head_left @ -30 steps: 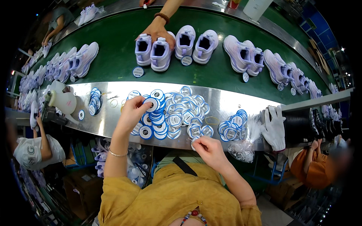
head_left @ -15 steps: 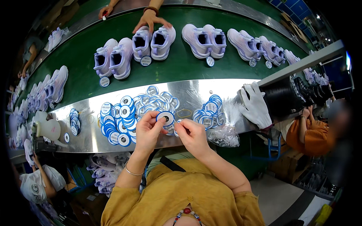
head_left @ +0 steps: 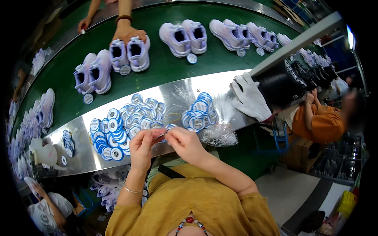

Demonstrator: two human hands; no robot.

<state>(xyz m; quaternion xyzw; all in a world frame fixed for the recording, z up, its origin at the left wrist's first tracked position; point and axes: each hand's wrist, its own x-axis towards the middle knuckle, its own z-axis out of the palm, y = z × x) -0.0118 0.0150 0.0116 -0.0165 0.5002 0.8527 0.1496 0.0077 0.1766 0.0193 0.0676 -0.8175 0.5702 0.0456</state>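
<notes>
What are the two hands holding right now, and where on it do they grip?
Both the left hand and the right hand pinch one small round blue-and-white tag at its edge, fingertips together above the metal shelf.

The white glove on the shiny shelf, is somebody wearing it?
No, the white glove lies flat and empty on the metal shelf, away from both hands.

Both hands, left hand (head_left: 142, 146) and right hand (head_left: 185, 142), pinching one round blue-white tag (head_left: 170, 127) over steel desk (head_left: 78, 151); tag piles (head_left: 130, 122) beside; lilac shoes (head_left: 130, 53) on green belt (head_left: 165, 70).
</notes>
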